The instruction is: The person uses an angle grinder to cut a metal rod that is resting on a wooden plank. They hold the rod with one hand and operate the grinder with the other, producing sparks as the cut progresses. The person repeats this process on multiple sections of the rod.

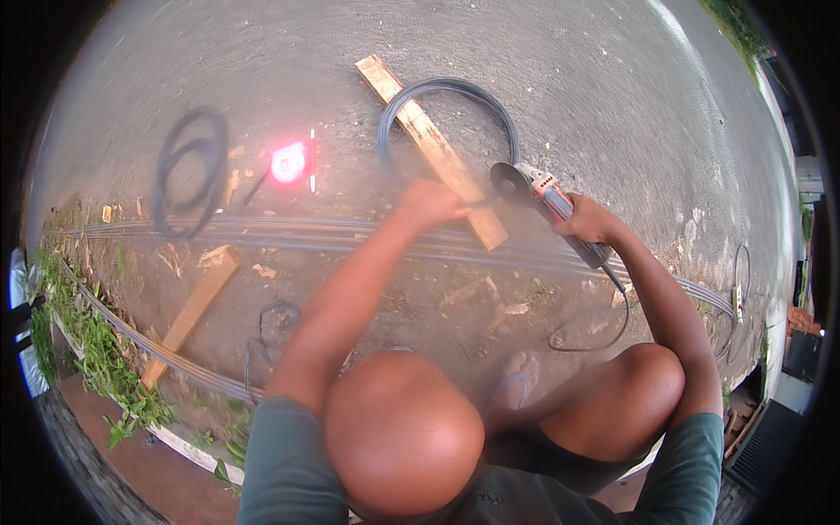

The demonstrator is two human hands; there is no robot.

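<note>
My right hand (593,219) is wrapped round the body of an angle grinder (551,194). Its dark disc (507,181) faces left, beside the right side of a coil of dark metal rod (451,83). The coil lies partly over a long wooden plank (424,131). My left hand (430,203) is closed on the near side of that coil, slightly blurred; a short dark stretch shows between it and the disc. Whether the disc touches the metal cannot be told. A power cord (623,302) runs from the grinder's rear and loops on the ground.
Long metal rods (289,229) run across the ground under the plank's near end. A second coil (166,179) lies left, near a glowing pink-red light (288,164). Another wooden piece (192,315) lies nearer, by green plants (105,350). My sandalled foot (516,378) is close by.
</note>
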